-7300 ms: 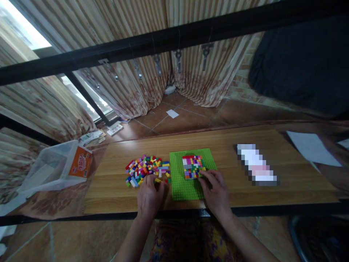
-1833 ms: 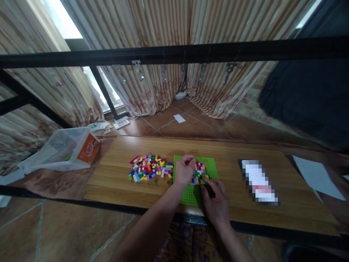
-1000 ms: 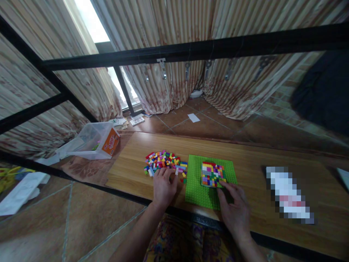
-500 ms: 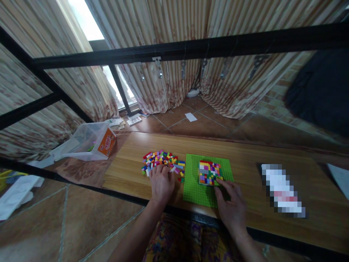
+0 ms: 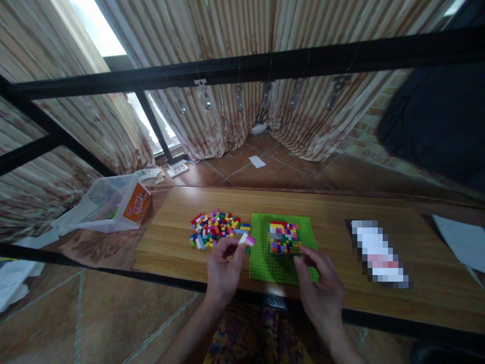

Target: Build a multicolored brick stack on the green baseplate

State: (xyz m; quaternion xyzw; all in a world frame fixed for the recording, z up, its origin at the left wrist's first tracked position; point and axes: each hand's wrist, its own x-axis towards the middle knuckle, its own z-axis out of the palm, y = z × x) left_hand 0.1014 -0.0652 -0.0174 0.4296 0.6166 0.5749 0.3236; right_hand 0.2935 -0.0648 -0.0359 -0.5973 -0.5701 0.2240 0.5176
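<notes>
My left hand (image 5: 223, 270) is closed in a pinch on a white toy brick (image 5: 243, 238), with a pink brick (image 5: 250, 241) against it; whether the two are joined I cannot tell. This hand is at the near right side of a heap of small coloured bricks (image 5: 214, 227). My right hand (image 5: 321, 280) has thumb and forefinger closed about the near right corner of a multicoloured brick block (image 5: 284, 236). The block rests on a green studded baseplate (image 5: 261, 268). The fingertips partly cover that corner.
The wooden table (image 5: 162, 237) has a dark front edge. A blurred-out flat object (image 5: 379, 253) lies to the right, with white paper (image 5: 458, 237) beyond. A clear plastic box (image 5: 102, 202) with an orange label is at left. A black metal bar (image 5: 227, 68) crosses above.
My left hand has lifted from the heap and moved slightly toward the baseplate, now pinching the white and pink bricks. My right hand stays at the block's corner. The view has shifted slightly.
</notes>
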